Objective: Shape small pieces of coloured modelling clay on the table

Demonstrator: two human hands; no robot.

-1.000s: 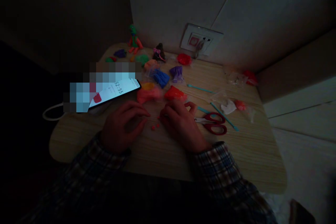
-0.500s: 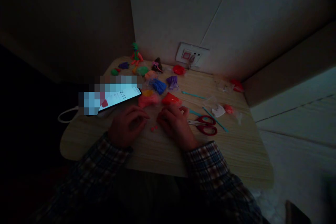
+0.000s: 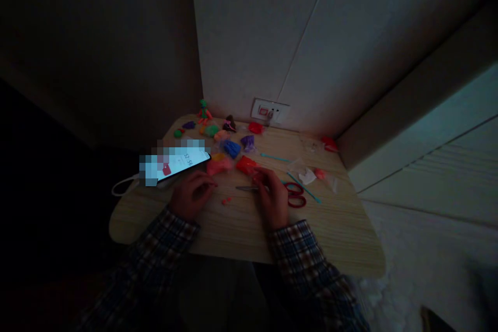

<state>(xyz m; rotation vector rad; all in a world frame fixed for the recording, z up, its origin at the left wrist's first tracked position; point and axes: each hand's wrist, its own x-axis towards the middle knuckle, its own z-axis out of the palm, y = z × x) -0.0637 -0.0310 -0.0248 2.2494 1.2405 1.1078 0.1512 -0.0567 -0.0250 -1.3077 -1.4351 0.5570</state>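
My left hand is near the phone's lower edge, its fingers curled and the tips drawn together; what they hold, if anything, is too dark to make out. My right hand is over the middle of the scissors, whose blades point left beneath it. Its thumb and fingers are bent in a pinch by a red bag of clay, their contents unclear. Between the hands, small pinkish-red clay bits lie on the table. A pink clay packet sits just beyond my left fingertips.
A lit phone with a white cable lies at left. Behind are blue clay, purple clay, and a green-and-orange figurine. Teal tools and white clay lie at right. A wall socket is at the back.
The view has tilted up, so the table appears lower. My right hand has lifted and turned, uncovering the scissor blades. My left hand keeps nearly the same curled pose.
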